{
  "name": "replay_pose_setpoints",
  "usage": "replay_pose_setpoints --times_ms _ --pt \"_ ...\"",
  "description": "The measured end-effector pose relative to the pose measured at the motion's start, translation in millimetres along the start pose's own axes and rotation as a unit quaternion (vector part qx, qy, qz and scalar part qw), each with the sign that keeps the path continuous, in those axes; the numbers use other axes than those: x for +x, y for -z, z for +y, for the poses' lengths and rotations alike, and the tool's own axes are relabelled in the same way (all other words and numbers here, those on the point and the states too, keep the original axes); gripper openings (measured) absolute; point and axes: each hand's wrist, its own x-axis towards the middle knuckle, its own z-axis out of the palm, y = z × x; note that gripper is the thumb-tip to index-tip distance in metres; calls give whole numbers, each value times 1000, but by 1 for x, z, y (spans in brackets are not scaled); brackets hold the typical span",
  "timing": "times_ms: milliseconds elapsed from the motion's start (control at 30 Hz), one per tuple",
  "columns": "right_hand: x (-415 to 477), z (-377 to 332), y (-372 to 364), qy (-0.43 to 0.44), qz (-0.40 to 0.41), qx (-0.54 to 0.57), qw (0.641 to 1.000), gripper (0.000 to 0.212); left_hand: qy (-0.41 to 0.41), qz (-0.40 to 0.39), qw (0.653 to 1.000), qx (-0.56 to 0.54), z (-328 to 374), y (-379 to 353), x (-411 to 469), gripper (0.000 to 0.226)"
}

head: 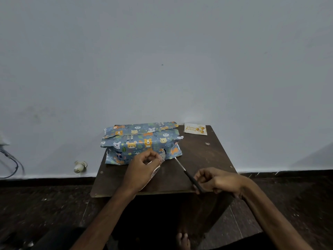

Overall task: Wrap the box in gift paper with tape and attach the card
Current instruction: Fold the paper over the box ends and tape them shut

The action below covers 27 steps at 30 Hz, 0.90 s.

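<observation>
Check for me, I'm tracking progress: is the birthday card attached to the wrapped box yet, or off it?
Off. The card lies flat on the table's far right corner, beside the wrapped box, not on it.

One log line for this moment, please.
left hand: holds tape at box front | right hand: holds scissors, blades toward box | box: papered, top flap loose | card: on table, far right corner, unattached

The left hand (144, 164) hid most of the clear tape roll (153, 175) it gripped. The right hand (215, 181) covered the loops of the black-handled metal scissors (188, 174). Gold lettering on the white rectangular card (195, 129) was blurred. Blue cables (10, 159) ran off the left edge.
</observation>
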Motion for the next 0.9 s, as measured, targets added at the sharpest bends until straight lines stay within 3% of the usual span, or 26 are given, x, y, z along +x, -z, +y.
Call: replay_pose_setpoints --times_ms 233,467,667,767,900 --pt "18 -9 -23 0 7 -18 1000 66 -20 -12 1000 -2 -2 1 2 16" --pt "24 -16 -33 28 2 4 1000 64 -2 -11 1000 -21 -1 3 2 16" --pt "26 -18 -30 25 -13 62 998 34 -11 -22 1000 -17 0 1 3 12" --pt "31 -19 -33 24 -12 80 996 43 -19 -26 999 -17 -2 2 4 13" --pt "33 -24 -36 32 2 94 995 38 -18 -38 999 -24 -2 2 4 18"
